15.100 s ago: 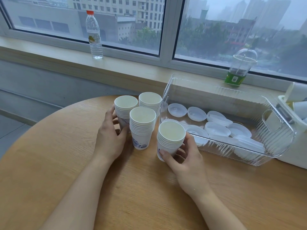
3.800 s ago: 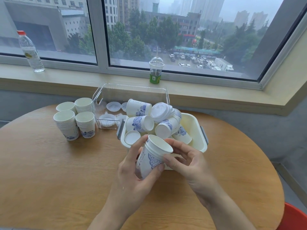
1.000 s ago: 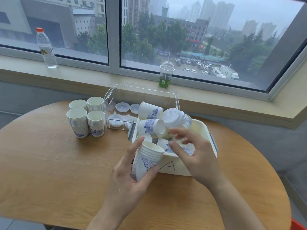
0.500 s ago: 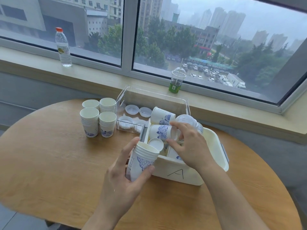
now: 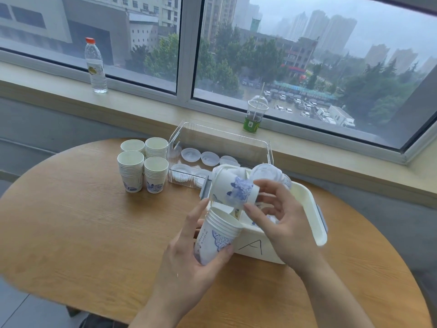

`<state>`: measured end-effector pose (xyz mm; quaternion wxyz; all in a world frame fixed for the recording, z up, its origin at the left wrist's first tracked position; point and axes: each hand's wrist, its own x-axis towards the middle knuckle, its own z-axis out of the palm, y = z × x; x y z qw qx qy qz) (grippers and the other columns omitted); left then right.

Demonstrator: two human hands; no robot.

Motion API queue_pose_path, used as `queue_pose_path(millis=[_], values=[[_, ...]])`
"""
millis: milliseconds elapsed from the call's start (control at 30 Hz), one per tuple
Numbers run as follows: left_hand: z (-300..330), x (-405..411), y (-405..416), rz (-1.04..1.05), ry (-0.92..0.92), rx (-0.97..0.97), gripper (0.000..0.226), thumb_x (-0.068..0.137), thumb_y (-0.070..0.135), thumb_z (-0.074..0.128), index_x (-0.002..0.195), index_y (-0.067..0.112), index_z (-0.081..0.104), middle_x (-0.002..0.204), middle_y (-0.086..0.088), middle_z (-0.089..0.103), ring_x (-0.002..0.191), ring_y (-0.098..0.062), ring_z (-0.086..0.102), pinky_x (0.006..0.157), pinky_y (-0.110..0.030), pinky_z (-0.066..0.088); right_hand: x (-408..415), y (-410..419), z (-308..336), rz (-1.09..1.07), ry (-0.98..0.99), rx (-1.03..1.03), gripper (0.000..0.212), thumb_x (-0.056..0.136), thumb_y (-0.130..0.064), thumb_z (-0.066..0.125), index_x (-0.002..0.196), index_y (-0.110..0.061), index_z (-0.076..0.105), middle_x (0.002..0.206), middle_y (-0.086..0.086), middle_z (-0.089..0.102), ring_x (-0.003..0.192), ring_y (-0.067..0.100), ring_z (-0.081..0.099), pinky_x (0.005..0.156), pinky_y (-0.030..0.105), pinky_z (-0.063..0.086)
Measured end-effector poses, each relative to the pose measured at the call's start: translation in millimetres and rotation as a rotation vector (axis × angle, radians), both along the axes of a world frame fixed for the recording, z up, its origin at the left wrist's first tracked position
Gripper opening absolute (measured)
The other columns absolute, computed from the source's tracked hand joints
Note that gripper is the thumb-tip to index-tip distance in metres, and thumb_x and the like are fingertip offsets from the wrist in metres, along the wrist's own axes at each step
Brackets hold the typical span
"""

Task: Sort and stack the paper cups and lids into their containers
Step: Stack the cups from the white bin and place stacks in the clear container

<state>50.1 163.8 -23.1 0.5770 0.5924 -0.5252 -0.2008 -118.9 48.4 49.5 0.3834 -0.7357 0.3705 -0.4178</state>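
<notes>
1. Right hand (image 5: 281,218) fingers pinch a sideways paper cup (image 5: 233,189) near its base.
2. Left hand (image 5: 189,259) curls around a nested cup stack (image 5: 216,237) over the table (image 5: 71,221).
3. Both are held beside the white bin (image 5: 307,209); the cups look light and crushable, so hold the walls gently.

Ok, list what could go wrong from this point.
1. The right hand pinches the loose cup only at its base, tilted above the short stack in the left hand; it could slip or nest crooked.
2. The white bin still holds a lidded cup; stacking it unopened would mix lids with cups.
</notes>
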Motion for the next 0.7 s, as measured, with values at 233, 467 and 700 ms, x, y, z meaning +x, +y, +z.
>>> queue_pose_path(millis=[233, 467, 700], values=[[0, 1, 5, 0.022, 0.025, -0.001, 0.096, 0.076, 0.054, 0.085, 0.156, 0.058, 0.031, 0.112, 0.021, 0.067, 0.084, -0.013, 0.073, 0.068, -0.025, 0.059, 0, 19, -12, 0.062, -0.058, 0.082, 0.04, 0.082, -0.032, 0.08, 0.118, -0.024, 0.064, 0.112, -0.01, 0.073, 0.104, 0.016, 0.071, 0.084, 0.028, 0.057], [3, -1, 9, 0.013, -0.013, -0.007, 0.095, 0.081, 0.043, 0.088, 0.156, 0.057, 0.032, 0.118, 0.024, 0.068, 0.09, -0.011, 0.074, 0.07, -0.029, 0.062, 2, 27, -12, 0.116, -0.033, 0.137, 0.013, 0.091, -0.036, 0.074, 0.103, -0.033, 0.07, 0.105, 0.0, 0.077, 0.1, 0.018, 0.072, 0.089, 0.038, 0.059], [1, -3, 10, -0.003, -0.022, -0.013, 0.09, 0.082, 0.041, 0.087, 0.155, 0.058, 0.036, 0.13, 0.015, 0.068, 0.104, -0.012, 0.073, 0.074, -0.036, 0.064, 6, 24, -8, 0.041, -0.01, 0.059, 0.051, 0.091, -0.023, 0.078, 0.136, -0.034, 0.058, 0.099, -0.01, 0.075, 0.093, 0.012, 0.071, 0.081, 0.023, 0.055]])
